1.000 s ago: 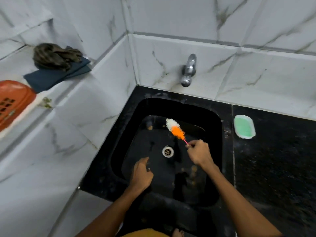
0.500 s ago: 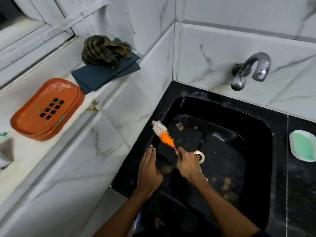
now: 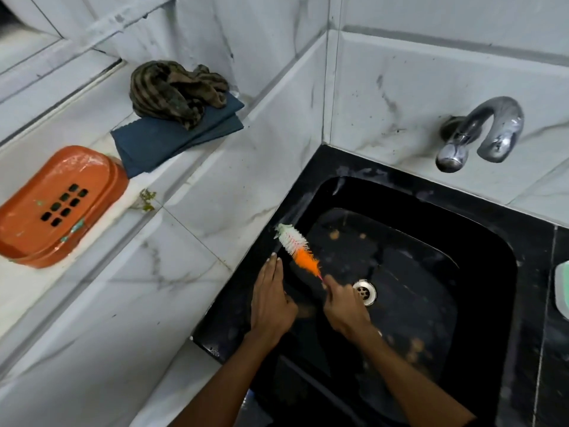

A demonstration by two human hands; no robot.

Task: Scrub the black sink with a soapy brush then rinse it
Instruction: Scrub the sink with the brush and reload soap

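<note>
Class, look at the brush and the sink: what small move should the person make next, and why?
Probably draw the brush along the sink wall near the left rim. The right hand grips its handle, the bristles already lie against that wall, the left hand rests flat beside them, and brown spots still dot the bottom.

Right hand grips the brush against the sink left wall (bristles white and orange); left hand lies flat beside it.
</note>
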